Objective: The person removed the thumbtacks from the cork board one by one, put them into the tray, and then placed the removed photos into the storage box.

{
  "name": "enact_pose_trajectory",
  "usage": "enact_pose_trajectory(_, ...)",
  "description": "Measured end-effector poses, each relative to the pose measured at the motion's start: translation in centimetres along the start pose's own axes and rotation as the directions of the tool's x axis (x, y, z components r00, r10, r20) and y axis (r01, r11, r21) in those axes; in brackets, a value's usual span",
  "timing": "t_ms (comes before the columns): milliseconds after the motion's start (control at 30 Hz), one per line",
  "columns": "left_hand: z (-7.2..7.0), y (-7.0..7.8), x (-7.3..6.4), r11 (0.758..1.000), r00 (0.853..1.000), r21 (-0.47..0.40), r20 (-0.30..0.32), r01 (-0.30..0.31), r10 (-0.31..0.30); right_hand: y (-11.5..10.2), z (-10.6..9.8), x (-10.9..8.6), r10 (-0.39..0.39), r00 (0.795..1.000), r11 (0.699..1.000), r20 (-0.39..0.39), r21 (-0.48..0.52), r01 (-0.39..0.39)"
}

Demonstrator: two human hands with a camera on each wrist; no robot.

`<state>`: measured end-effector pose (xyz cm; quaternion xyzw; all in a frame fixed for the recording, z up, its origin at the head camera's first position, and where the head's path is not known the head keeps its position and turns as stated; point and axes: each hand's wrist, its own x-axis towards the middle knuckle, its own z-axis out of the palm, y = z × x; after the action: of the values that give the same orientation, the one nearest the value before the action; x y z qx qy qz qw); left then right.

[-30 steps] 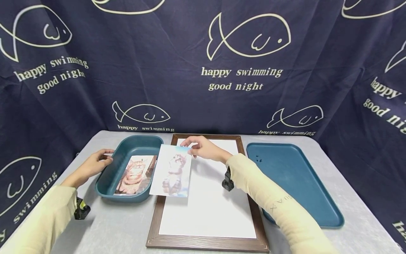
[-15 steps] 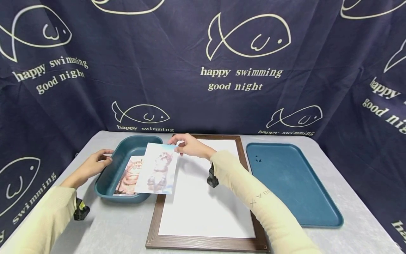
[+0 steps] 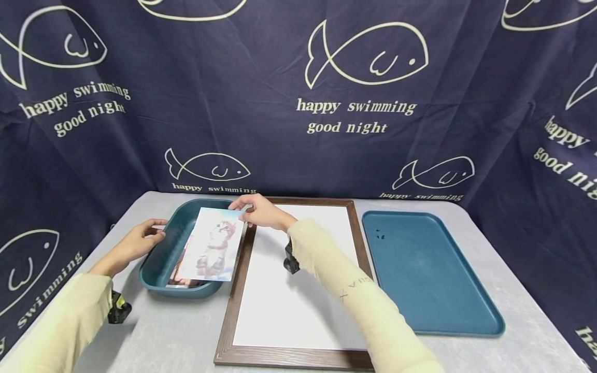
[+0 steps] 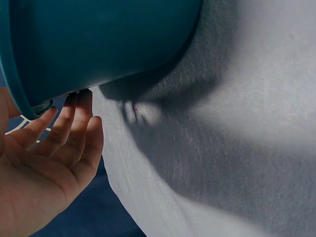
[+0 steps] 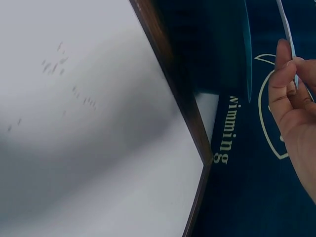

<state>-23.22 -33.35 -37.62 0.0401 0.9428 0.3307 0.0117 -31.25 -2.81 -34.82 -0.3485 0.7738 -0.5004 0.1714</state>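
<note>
My right hand pinches the upper right corner of a photo print between thumb and fingers. The print shows a light kitten against pale blue and is held above the teal bin. Beneath it, a second cat photo lies in the bin, mostly covered. In the right wrist view the held print appears edge-on in the fingers. My left hand rests against the bin's left side. In the left wrist view its loosely extended fingers touch the outer wall of the bin below the rim.
A white board with a brown wooden frame lies mid-table, close beside the bin. To its right is a flat teal tray with a few small dark marks or bits. A navy curtain with fish drawings hangs behind the grey-white table.
My right hand has moved left with the kitten print, from over the frame's left edge to above the bin, covering most of the photo inside. My left hand has stayed put.
</note>
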Motion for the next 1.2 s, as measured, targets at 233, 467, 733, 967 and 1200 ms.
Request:
enact_pose_trajectory(233, 0.1, 0.0, -0.1, 1.0, 1.0, 0.001, -0.007, -0.008, 0.008, -0.3, 1.4, 1.2, -0.003, 1.0, 1.0, -0.018, 0.0, 0.003)
enact_pose_trajectory(467, 0.1, 0.1, -0.3, 1.0, 1.0, 0.009, -0.01, -0.003, 0.003, -0.4, 2.7, 2.1, 0.029, 0.998, 0.998, -0.062, -0.058, -0.032)
enact_pose_trajectory(733, 0.0, 0.3, -0.3, 1.0, 1.0, 0.004, -0.003, -0.004, 0.004, -0.7, 3.8, 2.3, 0.033, 0.995, 0.992, -0.089, -0.12, -0.043)
enact_pose_trajectory(967, -0.1, 0.2, -0.2, 1.0, 1.0, 0.009, 0.001, -0.007, 0.007, -0.8, 4.3, 2.4, 0.008, 0.997, 0.97, -0.076, -0.241, -0.027)
enact_pose_trajectory(1200, -0.1, 0.2, -0.2, 1.0, 1.0, 0.0, 0.012, 0.015, -0.015, -1.1, 4.9, 2.3, 0.061, 0.995, 0.951, -0.074, -0.297, -0.08)
